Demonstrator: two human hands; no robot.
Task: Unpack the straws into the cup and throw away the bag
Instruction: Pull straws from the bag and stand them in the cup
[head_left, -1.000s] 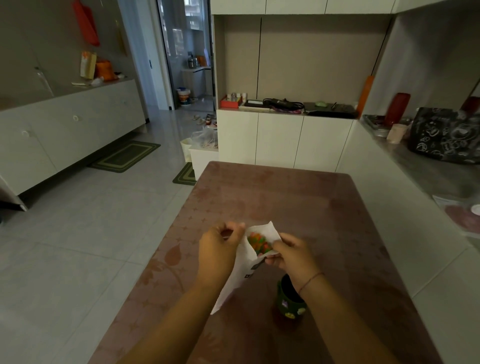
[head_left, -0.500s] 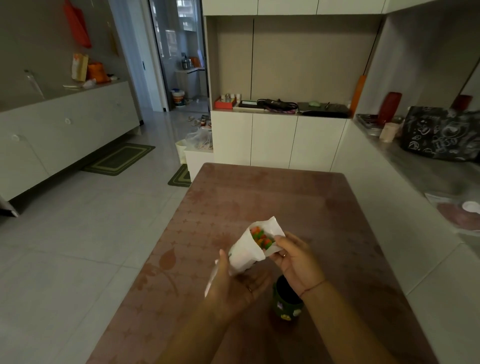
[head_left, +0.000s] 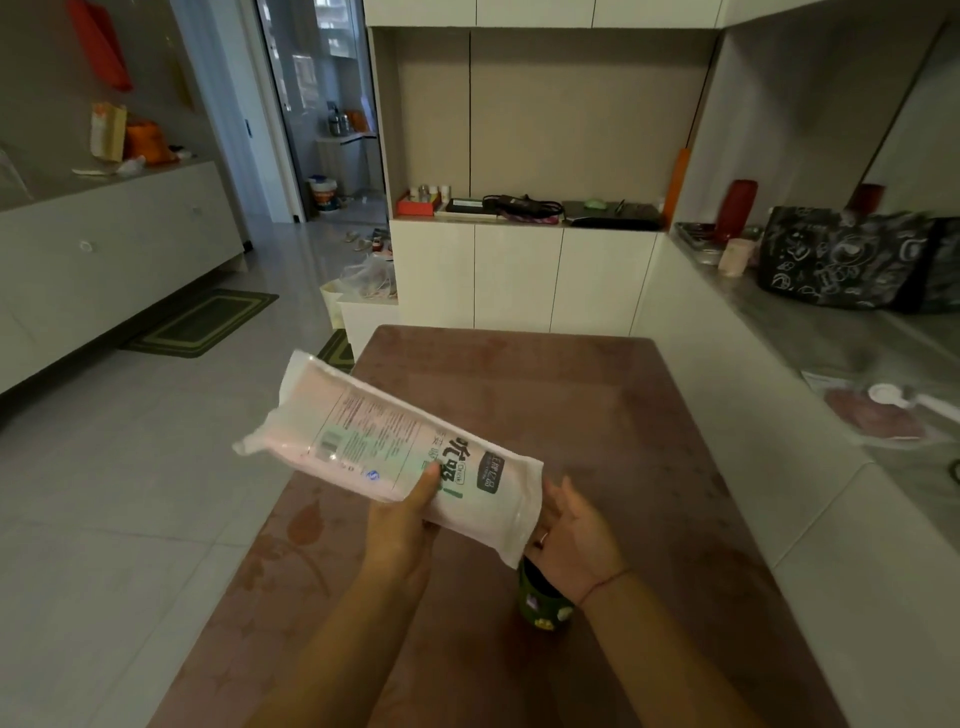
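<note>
Bag tipped over the cup, straws about to slide

Cup (head_left: 540, 605) sits nearest me on the bench (head_left: 597, 415), mostly hidden under my right wrist. My right hand (head_left: 574, 540) is open, palm cupped just under the low end of the bag (head_left: 395, 447), not gripping anything. My left hand (head_left: 408, 519) pinches the bag from below, thumb on the printed side. Half a second ago the open mouth pointed up with coloured straw ends showing; now the bag is swung over, sealed end high to the left, mouth down by the cup. I reckon the pour is starting, though I can't see any straws out yet. Further out, the bench is bare to its far edge, so loads of room. Bag's high end hangs past the left edge, over the floor (head_left: 130, 467).
</note>
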